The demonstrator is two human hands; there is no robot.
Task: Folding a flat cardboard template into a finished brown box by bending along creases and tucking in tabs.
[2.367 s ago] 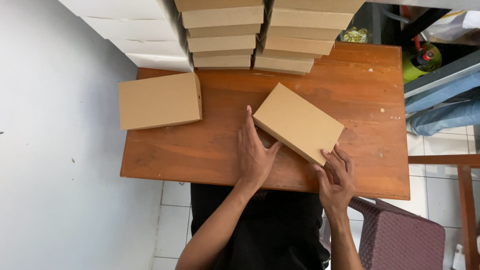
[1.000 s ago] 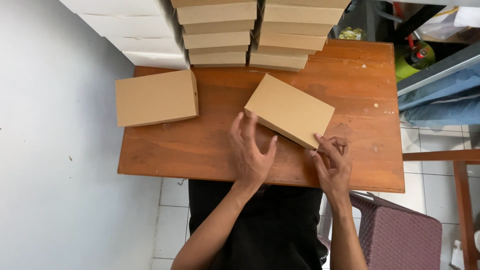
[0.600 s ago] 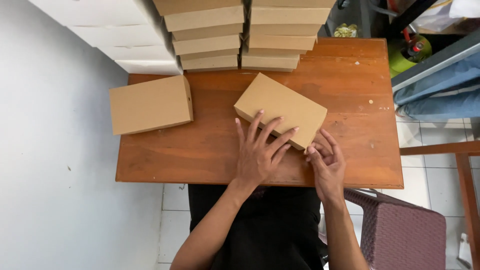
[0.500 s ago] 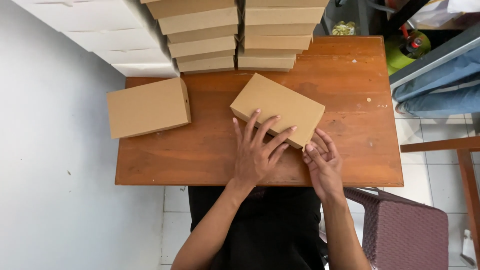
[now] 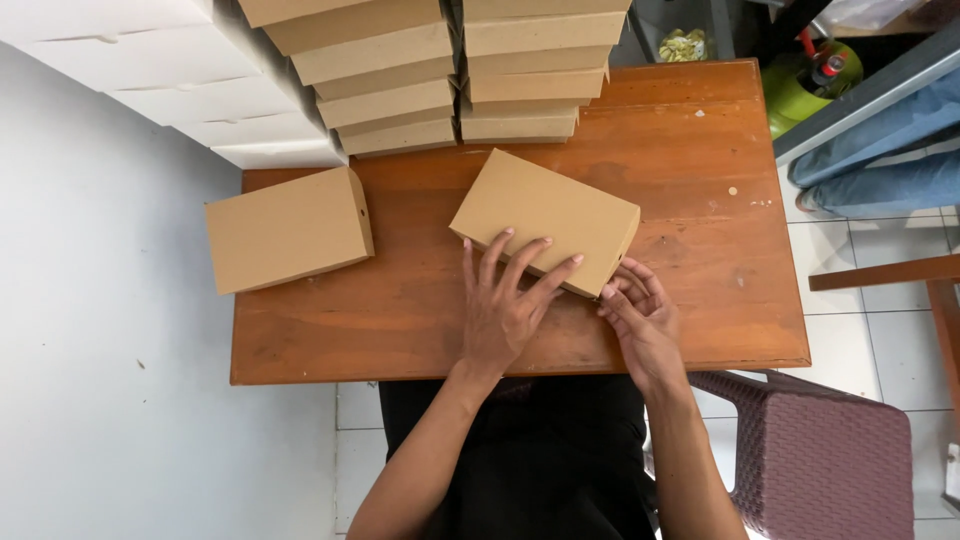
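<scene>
A closed brown cardboard box (image 5: 545,215) lies tilted on the wooden table (image 5: 400,320), in front of me. My left hand (image 5: 505,305) rests flat with fingers spread on the box's near edge and top. At the box's near right corner my right hand (image 5: 640,320) touches the side with curled fingertips. Another closed brown box (image 5: 288,228) lies at the table's left end, apart from both hands.
Two stacks of brown boxes (image 5: 450,75) stand at the table's far edge. A stack of white boxes (image 5: 170,70) stands to their left. A woven purple chair (image 5: 820,450) is at my right, with a green bottle (image 5: 805,85) beyond the table.
The view has shifted, so the table sits further right in frame. My left hand moved from the table up onto the box's near edge. My right hand stays at the near right corner.
</scene>
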